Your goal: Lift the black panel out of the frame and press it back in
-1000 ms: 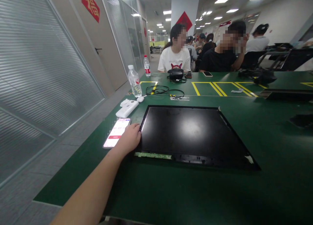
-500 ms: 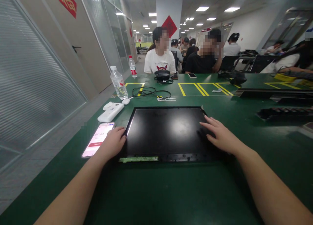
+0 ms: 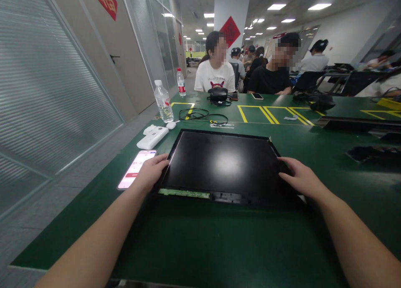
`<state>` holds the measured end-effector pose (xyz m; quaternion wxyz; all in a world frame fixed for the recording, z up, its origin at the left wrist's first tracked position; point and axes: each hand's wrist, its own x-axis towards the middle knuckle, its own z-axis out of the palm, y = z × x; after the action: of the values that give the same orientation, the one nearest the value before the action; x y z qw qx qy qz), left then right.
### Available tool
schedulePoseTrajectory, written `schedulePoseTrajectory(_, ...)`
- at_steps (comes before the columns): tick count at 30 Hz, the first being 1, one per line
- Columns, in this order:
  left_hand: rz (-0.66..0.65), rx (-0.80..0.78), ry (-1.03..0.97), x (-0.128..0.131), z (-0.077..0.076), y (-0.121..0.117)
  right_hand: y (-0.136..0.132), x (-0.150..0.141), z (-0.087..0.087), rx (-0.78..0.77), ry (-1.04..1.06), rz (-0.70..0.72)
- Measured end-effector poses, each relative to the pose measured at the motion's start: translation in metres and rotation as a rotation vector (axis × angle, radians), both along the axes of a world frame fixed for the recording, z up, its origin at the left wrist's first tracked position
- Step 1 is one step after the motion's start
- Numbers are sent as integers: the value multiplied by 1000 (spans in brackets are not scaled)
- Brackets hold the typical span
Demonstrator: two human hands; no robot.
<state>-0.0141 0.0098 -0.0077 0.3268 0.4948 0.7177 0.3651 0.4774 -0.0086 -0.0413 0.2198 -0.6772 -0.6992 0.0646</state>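
Note:
A black flat display panel [image 3: 216,162] lies screen up before me, with a green circuit strip [image 3: 184,193] along its near left edge. My left hand [image 3: 154,169] is closed around the panel's left edge, its thumb near the rim and some fingers hidden. On the opposite side my right hand [image 3: 300,177] grips the right edge, thumb over the top and the other fingers partly hidden by the frame. Beside my left wrist lies a phone [image 3: 134,171] with a lit screen.
Left of the panel are a white device [image 3: 153,138] and a water bottle [image 3: 163,102]. Beyond it lie a black cable [image 3: 194,114] and a black headset-like object [image 3: 218,95]. Dark strips [image 3: 351,124] are at right. Two people sit across the green table [image 3: 219,246].
My right hand has gone from fingers spread above the panel's right side to gripping its edge. The panel now sits slightly turned. The whole view has shifted as my head moved.

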Motion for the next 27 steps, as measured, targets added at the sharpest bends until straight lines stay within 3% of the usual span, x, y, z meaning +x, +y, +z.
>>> schedulePoseTrajectory(5,95,-144,-374,12,9,-2,5,7,-9,9,-9,-15)
schedulePoseTrajectory(10,53,-187,-639,14,10,-3,10,13,-16,13,-55,-7)
schedulePoseTrajectory(18,-25,-160,-656,8,5,-5,11,14,-14,-25,-85,-1)
schedulePoseTrajectory(27,-9,-120,-624,11,13,-8,10,5,-18,65,-46,5)
